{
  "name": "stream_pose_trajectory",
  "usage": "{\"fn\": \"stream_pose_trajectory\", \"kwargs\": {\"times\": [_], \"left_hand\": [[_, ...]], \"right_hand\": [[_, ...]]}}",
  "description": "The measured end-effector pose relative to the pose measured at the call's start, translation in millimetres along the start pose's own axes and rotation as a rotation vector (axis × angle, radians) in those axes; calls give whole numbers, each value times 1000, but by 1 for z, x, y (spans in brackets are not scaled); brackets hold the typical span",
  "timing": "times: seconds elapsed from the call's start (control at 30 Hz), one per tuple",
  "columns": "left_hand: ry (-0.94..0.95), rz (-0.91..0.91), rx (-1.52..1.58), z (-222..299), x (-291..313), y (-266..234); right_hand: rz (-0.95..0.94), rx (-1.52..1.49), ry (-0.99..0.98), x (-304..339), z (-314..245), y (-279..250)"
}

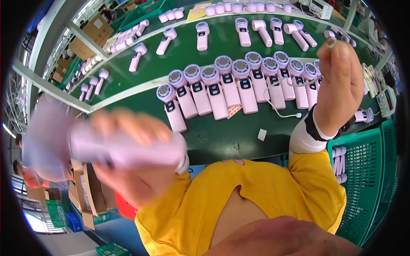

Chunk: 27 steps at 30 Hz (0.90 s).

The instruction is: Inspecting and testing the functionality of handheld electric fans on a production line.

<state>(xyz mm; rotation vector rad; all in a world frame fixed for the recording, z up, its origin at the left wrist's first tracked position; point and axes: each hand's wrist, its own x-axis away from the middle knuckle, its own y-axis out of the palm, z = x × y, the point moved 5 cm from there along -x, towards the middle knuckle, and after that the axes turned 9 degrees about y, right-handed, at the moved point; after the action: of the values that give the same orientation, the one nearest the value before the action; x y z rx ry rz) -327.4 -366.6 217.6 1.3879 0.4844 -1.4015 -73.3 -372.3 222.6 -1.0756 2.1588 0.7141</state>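
Close in at the left, my left hand (pixel 136 181) is wrapped round a pink handheld fan (pixel 132 147). The fan lies sideways, its head toward the left, smeared by motion. My right hand (pixel 340 81) is raised at the right above the bench, thumb and finger pinched on a tiny piece that is too small to name. A thin cable (pixel 287 116) with a small plug lies on the green bench (pixel 213 141) left of my right wrist; whether its other end reaches my hand is unclear. Beyond it, several pink fans (pixel 223 85) with round grilles and dark displays lie in rows.
More fans (pixel 202 36) lie on the raised shelf behind. A small white card (pixel 262 135) rests near the bench's front edge. At my right stands a green crate (pixel 358 179) with pink parts inside. An open cardboard box (pixel 89 192) is at the lower left.
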Motion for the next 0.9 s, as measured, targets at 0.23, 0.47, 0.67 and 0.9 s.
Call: {"fn": "stream_pose_trajectory", "kwargs": {"times": [0.23, 0.47, 0.67, 0.9], "left_hand": [[-609, -192, -371, -188, -27, -21], [-758, -995, -1079, -452, 35, -34], [-722, -1632, -1529, -502, 67, -28], [-728, -654, 78, -254, -4, 87]], "right_hand": [[140, -43, -135, -17, -10, -60], [288, 179, -87, -22, -17, -92], [56, -186, 92, -31, -9, -99], [-333, -76, -41, -41, 37, -13]]}}
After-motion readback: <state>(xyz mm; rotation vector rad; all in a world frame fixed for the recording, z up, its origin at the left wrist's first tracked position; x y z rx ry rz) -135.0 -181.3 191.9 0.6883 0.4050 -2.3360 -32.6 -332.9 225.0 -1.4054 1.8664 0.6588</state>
